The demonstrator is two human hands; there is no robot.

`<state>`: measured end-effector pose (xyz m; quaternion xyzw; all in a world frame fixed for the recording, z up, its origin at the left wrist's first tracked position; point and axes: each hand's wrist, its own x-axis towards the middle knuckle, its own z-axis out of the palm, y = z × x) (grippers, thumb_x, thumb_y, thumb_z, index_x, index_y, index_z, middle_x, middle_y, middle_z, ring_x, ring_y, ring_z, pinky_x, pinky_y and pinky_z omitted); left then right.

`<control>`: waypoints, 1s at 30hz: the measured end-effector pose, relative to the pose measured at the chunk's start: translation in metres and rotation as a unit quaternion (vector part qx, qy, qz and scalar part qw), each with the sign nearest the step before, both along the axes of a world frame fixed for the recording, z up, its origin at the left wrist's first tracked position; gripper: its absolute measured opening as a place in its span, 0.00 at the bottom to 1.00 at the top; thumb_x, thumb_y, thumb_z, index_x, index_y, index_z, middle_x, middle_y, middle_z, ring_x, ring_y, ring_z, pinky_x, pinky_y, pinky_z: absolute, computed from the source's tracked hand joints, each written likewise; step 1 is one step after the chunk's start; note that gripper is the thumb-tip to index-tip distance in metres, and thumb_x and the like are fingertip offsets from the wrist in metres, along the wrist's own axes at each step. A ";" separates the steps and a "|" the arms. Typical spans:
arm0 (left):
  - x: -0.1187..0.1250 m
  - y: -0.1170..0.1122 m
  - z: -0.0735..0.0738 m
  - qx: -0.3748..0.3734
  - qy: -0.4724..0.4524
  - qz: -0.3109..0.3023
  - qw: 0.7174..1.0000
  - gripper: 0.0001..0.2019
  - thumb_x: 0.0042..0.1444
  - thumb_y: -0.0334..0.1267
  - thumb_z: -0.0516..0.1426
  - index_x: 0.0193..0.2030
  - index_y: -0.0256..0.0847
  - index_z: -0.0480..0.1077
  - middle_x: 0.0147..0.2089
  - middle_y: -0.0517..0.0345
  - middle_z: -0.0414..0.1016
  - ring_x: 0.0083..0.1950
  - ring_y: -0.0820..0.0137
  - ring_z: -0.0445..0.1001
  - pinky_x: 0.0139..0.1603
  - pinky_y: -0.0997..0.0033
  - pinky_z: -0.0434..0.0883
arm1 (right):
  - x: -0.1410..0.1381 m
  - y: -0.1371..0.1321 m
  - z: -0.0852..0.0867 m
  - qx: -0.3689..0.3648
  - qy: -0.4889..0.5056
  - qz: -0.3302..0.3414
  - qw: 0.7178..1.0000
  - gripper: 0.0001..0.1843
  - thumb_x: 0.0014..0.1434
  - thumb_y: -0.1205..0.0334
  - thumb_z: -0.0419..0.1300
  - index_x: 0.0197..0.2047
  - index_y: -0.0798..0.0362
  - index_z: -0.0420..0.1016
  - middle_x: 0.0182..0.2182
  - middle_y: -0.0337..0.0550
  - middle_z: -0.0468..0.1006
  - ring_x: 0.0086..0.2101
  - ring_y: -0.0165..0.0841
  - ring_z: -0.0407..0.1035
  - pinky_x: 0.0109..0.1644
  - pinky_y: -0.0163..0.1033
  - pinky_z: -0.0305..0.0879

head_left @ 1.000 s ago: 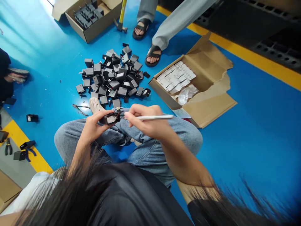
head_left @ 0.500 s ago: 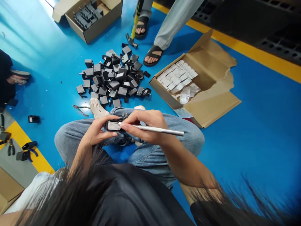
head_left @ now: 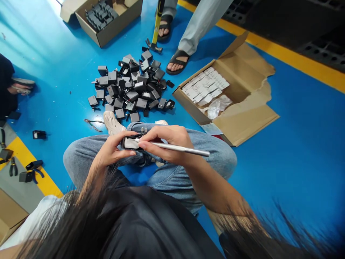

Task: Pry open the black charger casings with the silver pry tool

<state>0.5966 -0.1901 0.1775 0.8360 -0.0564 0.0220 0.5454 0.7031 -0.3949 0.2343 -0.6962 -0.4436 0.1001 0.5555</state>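
Note:
My left hand (head_left: 112,149) grips the left end of a small black plug-in power adapter (head_left: 130,143) above my crossed legs. The adapter's open side faces up and shows a whitish filling inside its dark rim; metal prongs stick out at its far side. In my right hand (head_left: 169,142) is a slim silver pen-like tool (head_left: 185,149), pinched between thumb and fingers. Its tip meets the adapter's right part, though my fingers partly cover that spot. Beyond my knees lies a heap of grey and black adapter casings (head_left: 132,86).
Cutting pliers (head_left: 93,124) lie by my shoe. A carton (head_left: 234,118) with white packs stands to the right, another carton (head_left: 115,32) with adapters at the back. Another person's sandalled feet (head_left: 178,61) are beside a hammer (head_left: 155,43). More pliers (head_left: 13,167) lie left.
The view has shifted slightly. Both hands keep their hold, and the silver tool's rear end has tipped marginally; the adapter stays in nearly the same place.

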 end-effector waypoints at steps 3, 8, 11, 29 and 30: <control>0.001 0.000 0.000 -0.005 0.010 0.002 1.000 0.29 0.56 0.61 0.62 0.58 0.44 0.72 0.53 0.48 0.81 0.54 0.57 0.80 0.58 0.59 0.76 | 0.000 0.001 -0.001 0.008 -0.009 0.002 1.000 0.10 0.65 0.60 0.64 0.31 0.52 0.77 0.25 0.36 0.80 0.23 0.25 0.69 0.27 0.31 0.63; 0.002 0.000 0.001 -0.017 0.011 -0.002 1.000 0.28 0.56 0.59 0.63 0.57 0.43 0.73 0.51 0.50 0.82 0.50 0.59 0.81 0.53 0.62 0.76 | 0.001 0.001 -0.002 0.024 -0.008 0.010 1.000 0.09 0.65 0.62 0.64 0.32 0.54 0.77 0.26 0.37 0.80 0.24 0.24 0.69 0.29 0.29 0.63; 0.001 0.000 0.002 -0.014 0.010 -0.002 1.000 0.28 0.56 0.58 0.64 0.57 0.43 0.73 0.50 0.51 0.82 0.50 0.60 0.81 0.53 0.63 0.76 | 0.001 0.001 -0.003 0.027 -0.010 0.012 1.000 0.09 0.64 0.63 0.65 0.31 0.54 0.76 0.25 0.36 0.78 0.24 0.24 0.68 0.29 0.29 0.63; 0.000 0.000 0.008 0.026 0.036 -0.013 0.999 0.29 0.57 0.58 0.63 0.59 0.41 0.73 0.56 0.51 0.80 0.56 0.59 0.79 0.61 0.62 0.73 | 0.003 0.000 -0.001 0.000 0.008 0.035 0.999 0.06 0.64 0.65 0.65 0.33 0.55 0.78 0.28 0.37 0.81 0.26 0.25 0.71 0.30 0.29 0.64; 0.000 0.000 0.009 0.032 0.037 -0.014 0.999 0.29 0.57 0.57 0.63 0.59 0.41 0.73 0.56 0.52 0.80 0.56 0.59 0.79 0.61 0.62 0.73 | 0.004 -0.001 -0.001 -0.003 0.010 0.035 0.999 0.06 0.63 0.65 0.65 0.33 0.55 0.77 0.28 0.37 0.81 0.26 0.24 0.70 0.30 0.29 0.64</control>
